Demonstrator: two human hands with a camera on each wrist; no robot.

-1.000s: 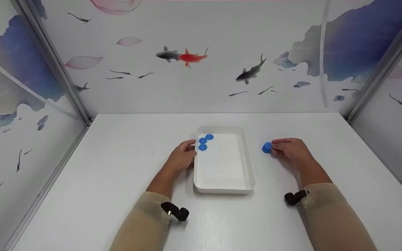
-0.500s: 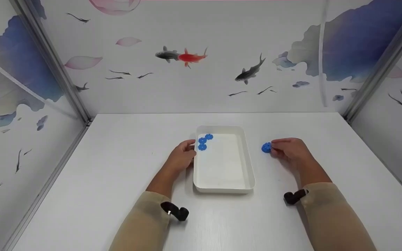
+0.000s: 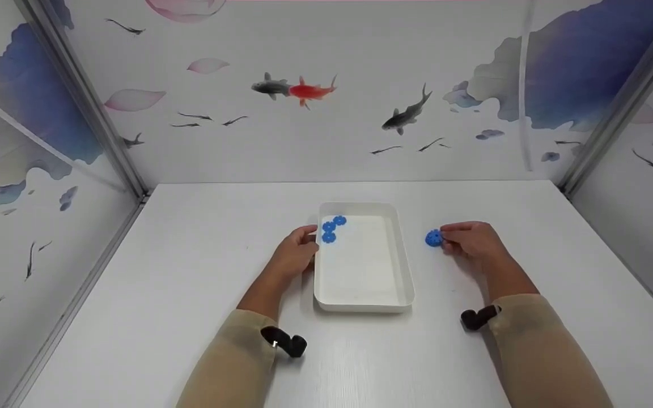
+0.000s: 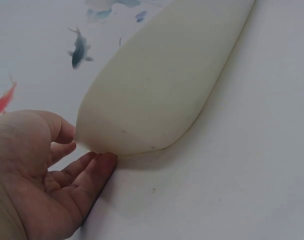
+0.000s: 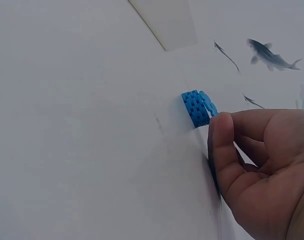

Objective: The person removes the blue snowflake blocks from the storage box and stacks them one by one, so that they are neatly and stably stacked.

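Note:
My left hand [image 3: 294,252] grips the left side of a white rectangular tray [image 3: 366,309], with thumb and fingertips at its edge; the tray's outer wall [image 4: 156,85] fills much of the left wrist view. Inside the tray, near its far left corner, lie 3 blue flower-shaped discs [image 3: 329,226]. To the right of the tray, a small stack of similar blue discs [image 5: 194,109] stands on the table. My right hand [image 3: 472,242] pinches one blue disc [image 5: 208,104] between thumb and forefinger. That disc is tilted against the stack's near side in the right wrist view.
The white table [image 3: 190,272] runs back to a printed panel [image 3: 349,158] with painted fish. Side panels stand at left and right, with metal posts [image 3: 83,96] at the corners. A black wrist camera [image 3: 285,342] sticks out from each sleeve.

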